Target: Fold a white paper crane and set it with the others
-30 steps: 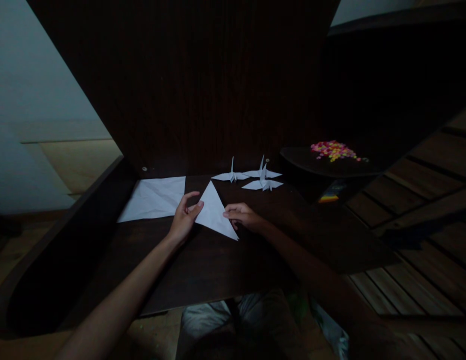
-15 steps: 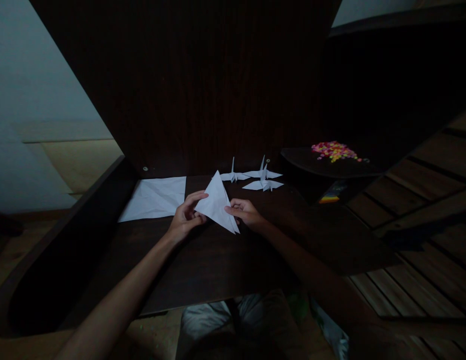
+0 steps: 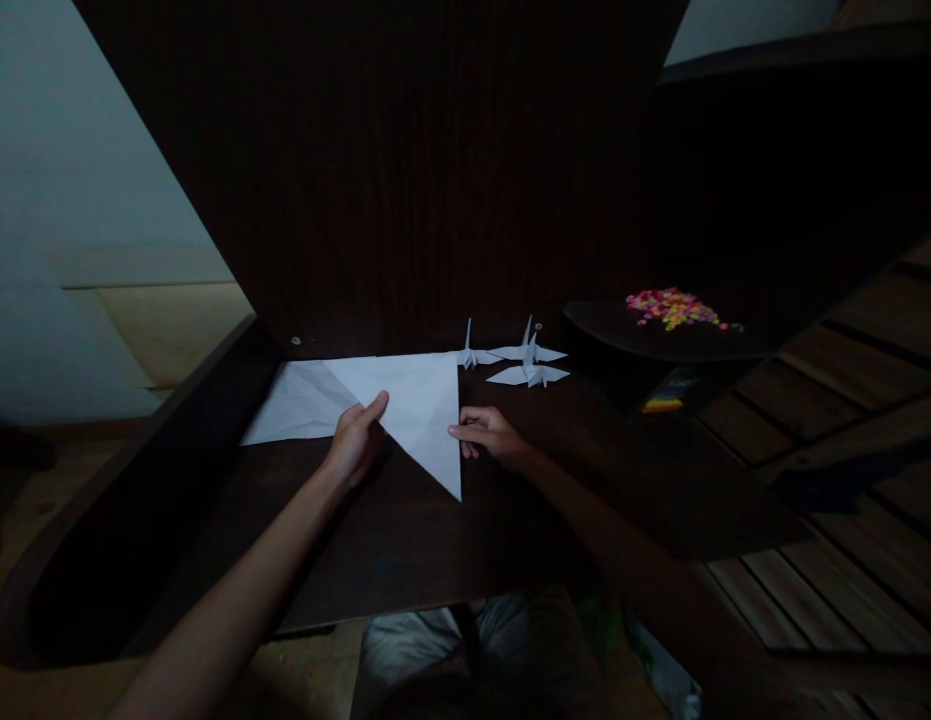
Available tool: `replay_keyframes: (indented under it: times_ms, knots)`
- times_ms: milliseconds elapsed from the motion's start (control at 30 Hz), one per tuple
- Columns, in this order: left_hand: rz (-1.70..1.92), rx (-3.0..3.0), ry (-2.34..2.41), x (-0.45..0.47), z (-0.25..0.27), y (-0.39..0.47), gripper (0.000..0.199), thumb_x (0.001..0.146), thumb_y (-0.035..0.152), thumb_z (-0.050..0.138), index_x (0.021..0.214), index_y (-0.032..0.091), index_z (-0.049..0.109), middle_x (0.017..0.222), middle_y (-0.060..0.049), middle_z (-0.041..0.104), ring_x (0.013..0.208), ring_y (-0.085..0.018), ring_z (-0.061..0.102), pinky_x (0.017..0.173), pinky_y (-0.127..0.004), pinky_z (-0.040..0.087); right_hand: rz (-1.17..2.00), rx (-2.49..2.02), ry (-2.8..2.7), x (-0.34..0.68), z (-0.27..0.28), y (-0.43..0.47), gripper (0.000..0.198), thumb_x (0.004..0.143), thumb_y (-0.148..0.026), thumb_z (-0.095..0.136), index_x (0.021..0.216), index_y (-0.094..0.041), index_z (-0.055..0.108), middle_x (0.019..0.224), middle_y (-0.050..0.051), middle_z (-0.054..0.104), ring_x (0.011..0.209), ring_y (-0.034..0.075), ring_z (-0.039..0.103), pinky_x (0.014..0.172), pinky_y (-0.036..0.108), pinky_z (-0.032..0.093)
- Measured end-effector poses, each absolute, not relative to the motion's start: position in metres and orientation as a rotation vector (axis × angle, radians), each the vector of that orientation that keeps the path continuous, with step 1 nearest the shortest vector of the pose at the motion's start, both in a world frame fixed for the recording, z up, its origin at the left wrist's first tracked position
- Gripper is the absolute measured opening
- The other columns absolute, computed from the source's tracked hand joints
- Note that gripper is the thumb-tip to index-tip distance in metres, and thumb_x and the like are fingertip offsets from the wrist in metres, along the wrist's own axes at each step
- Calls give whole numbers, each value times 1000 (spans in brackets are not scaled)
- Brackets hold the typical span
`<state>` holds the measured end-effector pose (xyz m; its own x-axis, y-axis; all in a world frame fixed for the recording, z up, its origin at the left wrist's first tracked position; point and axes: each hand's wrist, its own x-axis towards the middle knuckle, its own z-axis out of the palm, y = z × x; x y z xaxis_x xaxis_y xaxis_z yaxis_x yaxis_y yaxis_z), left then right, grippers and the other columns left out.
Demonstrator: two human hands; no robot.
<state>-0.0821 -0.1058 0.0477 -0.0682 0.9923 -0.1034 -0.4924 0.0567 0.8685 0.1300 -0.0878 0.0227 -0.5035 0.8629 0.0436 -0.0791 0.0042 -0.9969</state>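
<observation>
Between my hands is a white sheet of paper [image 3: 424,410], spread as a large triangle with one corner pointing down toward me. My left hand [image 3: 358,432] pinches its slanting lower edge, thumb on top. On the upright right edge, my right hand [image 3: 489,436] grips the paper between thumb and fingers. Behind it to the left, a creased white sheet [image 3: 289,405] lies flat, partly covered by the held paper. Three white folded paper cranes stand at the back right, among them a front crane [image 3: 532,374] and a left crane [image 3: 472,356].
The dark wooden desk [image 3: 360,560] has a tall back panel [image 3: 405,180] and a raised left side [image 3: 142,480]. A small shelf [image 3: 660,345] at the right bears a heap of tiny colourful pieces [image 3: 673,308]. Wooden slats [image 3: 825,600] lie to the right.
The paper has opened from a smaller folded triangle into a larger one. My left hand has shifted slightly down, its thumb now on the lower edge; my right hand stays at the right edge.
</observation>
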Motion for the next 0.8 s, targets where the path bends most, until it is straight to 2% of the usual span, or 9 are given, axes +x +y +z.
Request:
replay_keyframes:
  times_ms: [133, 267, 367, 467, 533, 600, 667, 733, 800]
  knots:
    - [1252, 775, 967, -78, 49, -110, 28, 70, 32, 78, 82, 9, 67, 78, -9, 71, 65, -17, 65, 59, -25, 51, 1603, -824, -1409, 130, 22, -87, 34, 68, -44, 73, 80, -13, 64, 57, -1, 59, 42, 8, 51, 35, 19, 31]
    - [1182, 891, 1019, -76, 45, -110, 37, 71, 45, 75, 72, 12, 59, 55, 0, 58, 42, -7, 49, 36, -18, 33, 1503, -849, -1362, 130, 25, -87, 36, 65, -45, 76, 78, -13, 66, 57, -1, 58, 40, 6, 46, 35, 18, 28]
    - [1224, 939, 1142, -77, 39, -107, 43, 68, 49, 76, 80, 16, 50, 52, 7, 50, 34, -5, 41, 33, -15, 27, 1420, -900, -1300, 129, 28, -88, 39, 59, -46, 79, 77, -14, 66, 56, -1, 59, 39, 5, 44, 34, 19, 28]
    - [1342, 961, 1205, -76, 36, -107, 52, 65, 46, 79, 85, 21, 38, 74, 5, 59, 43, -7, 55, 37, -16, 37, 1367, -930, -1227, 126, 30, -89, 41, 53, -45, 83, 75, -14, 66, 59, 0, 62, 41, 6, 44, 34, 19, 30]
    - [1342, 1043, 1139, -72, 36, -111, 52, 66, 44, 78, 86, 22, 36, 97, -1, 61, 61, -11, 65, 50, -21, 49, 1361, -933, -1200, 124, 30, -90, 42, 51, -44, 84, 75, -14, 66, 62, 1, 64, 45, 8, 48, 36, 20, 32]
    - [1283, 1206, 1048, -67, 38, -119, 51, 66, 39, 79, 94, 22, 40, 121, -6, 53, 79, -13, 66, 66, -27, 55, 1383, -926, -1201, 122, 30, -92, 43, 51, -42, 84, 78, -14, 66, 67, 2, 66, 50, 11, 53, 39, 21, 36]
    - [1184, 1401, 1000, -62, 39, -127, 66, 62, 30, 82, 113, 26, 41, 139, -10, 40, 96, -18, 63, 72, -30, 55, 1415, -917, -1221, 122, 29, -93, 45, 51, -43, 84, 81, -14, 66, 69, 2, 66, 53, 12, 54, 42, 22, 38]
    - [1153, 1530, 1024, -57, 37, -134, 83, 58, 25, 84, 125, 29, 36, 145, -12, 32, 104, -22, 59, 74, -33, 55, 1436, -906, -1264, 123, 28, -94, 45, 52, -46, 83, 78, -15, 64, 65, 0, 63, 50, 10, 51, 43, 22, 37]
    - [1139, 1591, 1040, -55, 34, -137, 91, 58, 22, 83, 133, 31, 31, 148, -14, 29, 105, -23, 58, 75, -34, 55, 1437, -892, -1322, 123, 26, -94, 44, 52, -50, 82, 69, -16, 59, 58, -2, 57, 46, 9, 46, 42, 21, 34]
